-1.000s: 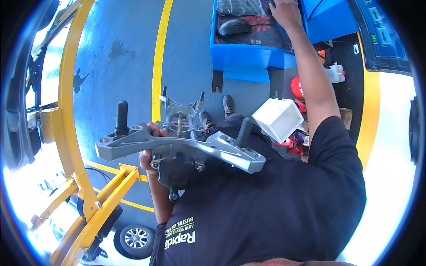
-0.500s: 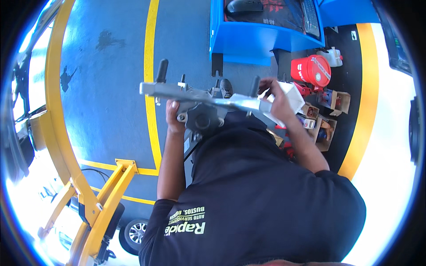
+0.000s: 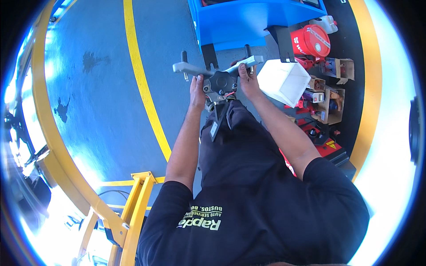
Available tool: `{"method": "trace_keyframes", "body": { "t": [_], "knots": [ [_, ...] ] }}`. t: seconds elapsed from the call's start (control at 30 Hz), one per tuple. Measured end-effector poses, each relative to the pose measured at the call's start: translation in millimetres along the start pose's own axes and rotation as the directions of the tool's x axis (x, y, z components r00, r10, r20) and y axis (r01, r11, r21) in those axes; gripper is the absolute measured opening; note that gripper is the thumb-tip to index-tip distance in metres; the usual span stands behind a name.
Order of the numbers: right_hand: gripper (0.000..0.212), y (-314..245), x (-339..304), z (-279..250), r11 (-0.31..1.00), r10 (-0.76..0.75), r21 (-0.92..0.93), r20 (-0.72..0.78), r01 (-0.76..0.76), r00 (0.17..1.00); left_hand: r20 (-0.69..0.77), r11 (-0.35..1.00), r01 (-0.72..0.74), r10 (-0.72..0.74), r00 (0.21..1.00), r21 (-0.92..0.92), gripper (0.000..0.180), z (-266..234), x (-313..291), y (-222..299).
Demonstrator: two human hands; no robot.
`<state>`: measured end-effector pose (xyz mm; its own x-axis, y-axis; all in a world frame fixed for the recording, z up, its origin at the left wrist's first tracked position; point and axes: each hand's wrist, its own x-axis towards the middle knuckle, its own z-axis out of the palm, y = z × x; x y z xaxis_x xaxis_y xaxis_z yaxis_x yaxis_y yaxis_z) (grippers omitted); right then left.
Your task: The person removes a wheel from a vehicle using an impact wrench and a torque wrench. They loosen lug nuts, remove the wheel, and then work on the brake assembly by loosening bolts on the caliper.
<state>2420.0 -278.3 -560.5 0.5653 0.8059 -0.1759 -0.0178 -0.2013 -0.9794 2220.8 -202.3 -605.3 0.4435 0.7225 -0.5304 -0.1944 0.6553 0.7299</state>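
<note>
In front of my waist I carry a grey metal wheel clamp (image 3: 205,71), the kind used in wheel alignment. A black star knob (image 3: 220,81) sits at its middle, and black-gripped pegs stand up from its two arms. My left hand (image 3: 197,91) is closed on the clamp's left side, thumb up by the knob. My right hand (image 3: 248,80) grips the right arm, its thumb on top and its other fingers mostly hidden beneath. A dark flat piece with a small white label (image 3: 214,129) hangs below the knob, against my dark clothes.
Ahead stands a blue cabinet (image 3: 248,26) with dark brackets. Right of the clamp are a white bin (image 3: 284,82), a red bucket (image 3: 310,41) and cardboard boxes (image 3: 330,104). A yellow lift arm (image 3: 66,177) curves along the left, and a yellow line (image 3: 140,75) crosses the grey floor.
The clamp has turned and its arms now angle outward evenly in front of me. My right hand has moved left from near the white bin onto its right arm. The view has shifted.
</note>
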Motion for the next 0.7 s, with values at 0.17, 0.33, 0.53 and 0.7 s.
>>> {"method": "trace_keyframes", "body": {
  "t": [0.17, 0.33, 0.53, 0.7],
  "knots": [
    [0.044, 36.7, 28.6, 20.2, 0.909, 0.07, 0.415, -0.071, -0.034, 0.995, -0.181, 0.99, -0.056, 0.078, 0.98, 0.126, 0.054, -11.7, 51.7, -37.6],
    [0.049, 80.0, 67.8, 21.3, 0.908, 0.104, 0.414, -0.085, -0.06, 0.991, -0.162, 0.988, -0.036, 0.06, 0.985, 0.147, 0.061, -13.3, 98.7, -48.3],
    [0.053, 116.7, 99.2, 19.4, 0.894, 0.046, 0.449, -0.073, -0.009, 0.996, -0.136, 0.982, 0.03, -0.004, 0.991, 0.187, 0.058, -18.0, 138.1, -55.9],
    [0.053, 132.4, 112.7, 20.5, 0.895, 0.107, 0.44, -0.058, -0.071, 0.993, -0.158, 0.985, -0.052, 0.078, 0.984, 0.163, 0.058, -28.0, 166.0, -74.3]
  ]
}}
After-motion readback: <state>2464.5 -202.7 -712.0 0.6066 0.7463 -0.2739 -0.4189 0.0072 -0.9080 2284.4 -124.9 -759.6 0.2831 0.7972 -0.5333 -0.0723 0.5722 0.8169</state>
